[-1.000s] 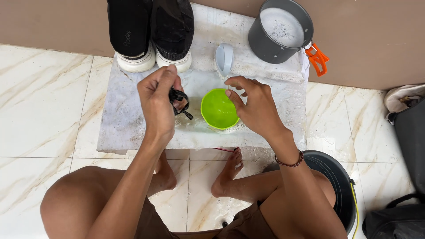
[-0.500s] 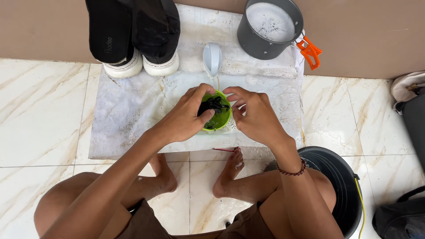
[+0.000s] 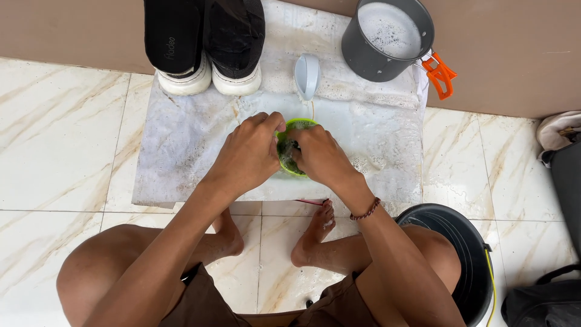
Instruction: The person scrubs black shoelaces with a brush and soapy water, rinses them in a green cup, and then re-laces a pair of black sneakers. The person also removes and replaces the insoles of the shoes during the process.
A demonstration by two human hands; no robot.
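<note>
Small round lime-green plastic bowl (image 3: 295, 158) set on the wet white marble slab (image 3: 181, 151), near the slab's centre, mouth up; round in outline, so no long axis to report. Inside the bowl, suds and a dark item, too hidden to identify.

Left hand (image 3: 247, 156) at 9 o'clock of the bowl, fingers curled and closed over the rim, fingertips dipping inside. Right hand (image 3: 319, 158) at 3 o'clock of the bowl, likewise closed, covering the right half of the rim, fingertips meeting the left hand's over the dark item. Gripped object of either hand: bowl or contents, not distinguishable. Beaded bracelet (image 3: 365, 209) on the right wrist.

At 12 o'clock of the bowl, just apart: pale grey brush (image 3: 307, 75), long axis running 12 to 6. At 11 o'clock: pair of black sneakers with white soles (image 3: 206, 42), toes toward 6. At 1 o'clock: grey metal pot with foamy water (image 3: 387, 36), orange handle (image 3: 440, 75) toward 4. At 4 o'clock, on the tiled floor: black bucket (image 3: 466, 242).
</note>
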